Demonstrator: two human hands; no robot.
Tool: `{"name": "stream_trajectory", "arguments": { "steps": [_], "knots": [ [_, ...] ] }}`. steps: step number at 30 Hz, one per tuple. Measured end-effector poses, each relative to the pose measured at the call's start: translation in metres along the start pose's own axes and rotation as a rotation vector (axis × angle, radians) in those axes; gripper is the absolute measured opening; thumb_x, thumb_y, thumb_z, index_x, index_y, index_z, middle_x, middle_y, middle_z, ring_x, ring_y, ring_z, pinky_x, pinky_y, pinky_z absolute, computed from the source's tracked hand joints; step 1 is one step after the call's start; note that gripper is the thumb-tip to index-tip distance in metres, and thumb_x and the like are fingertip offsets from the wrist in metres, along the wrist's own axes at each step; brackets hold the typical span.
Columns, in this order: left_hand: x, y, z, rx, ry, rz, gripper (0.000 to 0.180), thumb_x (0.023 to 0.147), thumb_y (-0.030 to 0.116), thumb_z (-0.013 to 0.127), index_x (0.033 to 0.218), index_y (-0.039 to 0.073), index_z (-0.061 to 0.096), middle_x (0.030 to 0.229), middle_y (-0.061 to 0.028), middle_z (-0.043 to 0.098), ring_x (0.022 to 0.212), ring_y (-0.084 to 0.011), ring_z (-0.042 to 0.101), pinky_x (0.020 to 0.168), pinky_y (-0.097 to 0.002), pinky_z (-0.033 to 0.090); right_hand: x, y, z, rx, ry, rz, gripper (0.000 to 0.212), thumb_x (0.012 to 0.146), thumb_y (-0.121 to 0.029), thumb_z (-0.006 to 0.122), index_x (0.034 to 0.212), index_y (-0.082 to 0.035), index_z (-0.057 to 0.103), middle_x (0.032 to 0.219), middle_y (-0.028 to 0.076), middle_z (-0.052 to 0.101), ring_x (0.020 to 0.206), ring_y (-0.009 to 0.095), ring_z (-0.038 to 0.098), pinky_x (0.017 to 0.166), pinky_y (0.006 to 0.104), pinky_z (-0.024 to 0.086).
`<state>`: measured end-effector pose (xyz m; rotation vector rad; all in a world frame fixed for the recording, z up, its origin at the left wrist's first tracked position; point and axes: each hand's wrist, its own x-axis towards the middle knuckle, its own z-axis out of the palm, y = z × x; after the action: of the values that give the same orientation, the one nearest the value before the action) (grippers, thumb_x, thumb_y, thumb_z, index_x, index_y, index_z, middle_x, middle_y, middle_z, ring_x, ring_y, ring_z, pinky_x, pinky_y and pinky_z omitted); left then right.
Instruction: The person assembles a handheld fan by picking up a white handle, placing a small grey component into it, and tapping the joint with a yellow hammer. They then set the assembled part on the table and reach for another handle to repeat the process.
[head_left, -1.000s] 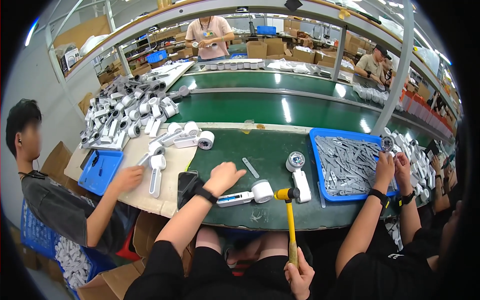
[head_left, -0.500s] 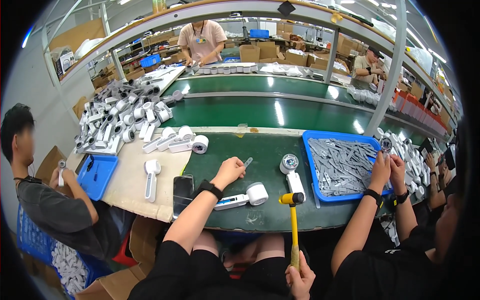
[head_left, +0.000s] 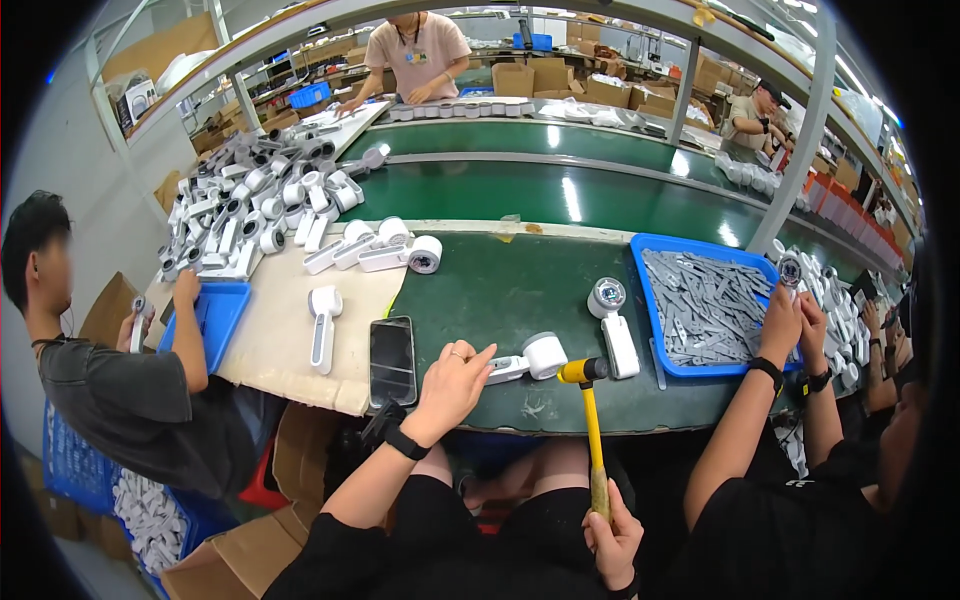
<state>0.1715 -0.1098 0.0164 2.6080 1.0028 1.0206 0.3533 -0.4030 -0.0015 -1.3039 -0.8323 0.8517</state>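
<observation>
A white handheld fan (head_left: 545, 354) with a round head lies on its side on the green bench top. My left hand (head_left: 452, 388) covers the end of its handle, fingers resting on it; part of the grip is hidden. A grey strip (head_left: 510, 366) shows along the handle beside my fingertips. My right hand (head_left: 613, 533) is wrapped round the lower handle of a yellow hammer (head_left: 594, 430), held upright. The hammer's black-faced head is just right of the fan's head. Another white fan (head_left: 620, 345) lies behind it, its round end showing internal parts.
A blue tray (head_left: 650, 335) of grey strips stands to the right, near a co-worker's hands (head_left: 790, 322). A phone (head_left: 393, 362) and a single fan (head_left: 323, 330) are left. Several fans (head_left: 425, 254) lie beyond, near a large pile (head_left: 250, 205). Another co-worker (head_left: 100, 370) sits at left.
The view has shifted, moving the bench up and right. My left hand, earlier pinching a grey strip above the bench, has come down onto the fan's handle. My right hand keeps the hammer.
</observation>
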Motion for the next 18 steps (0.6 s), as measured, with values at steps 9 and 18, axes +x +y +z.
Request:
{"name": "stream_trajectory", "arguments": {
  "steps": [9,18],
  "knots": [
    [0.001,0.006,0.013,0.046,0.051,-0.037,0.032,0.088,0.014,0.067,0.119,0.009,0.068,0.091,-0.0091,0.054,0.086,-0.0277,0.057,0.069,-0.0393,0.050,0.000,0.002,0.005,-0.061,-0.016,-0.007,0.056,0.093,0.001,0.057,0.147,0.000,0.042,0.077,0.005,0.063,0.051,0.004,0.047,0.047,0.0173,0.036],
    [0.004,0.011,0.015,0.067,0.053,-0.008,0.032,0.088,0.014,0.067,0.119,0.008,0.068,0.091,-0.0091,0.054,0.085,-0.0283,0.056,0.069,-0.0400,0.050,0.003,-0.001,0.006,-0.115,-0.049,-0.016,0.057,0.092,0.002,0.058,0.147,0.001,0.042,0.078,0.005,0.063,0.052,0.004,0.049,0.047,0.0173,0.037]
  ]
}}
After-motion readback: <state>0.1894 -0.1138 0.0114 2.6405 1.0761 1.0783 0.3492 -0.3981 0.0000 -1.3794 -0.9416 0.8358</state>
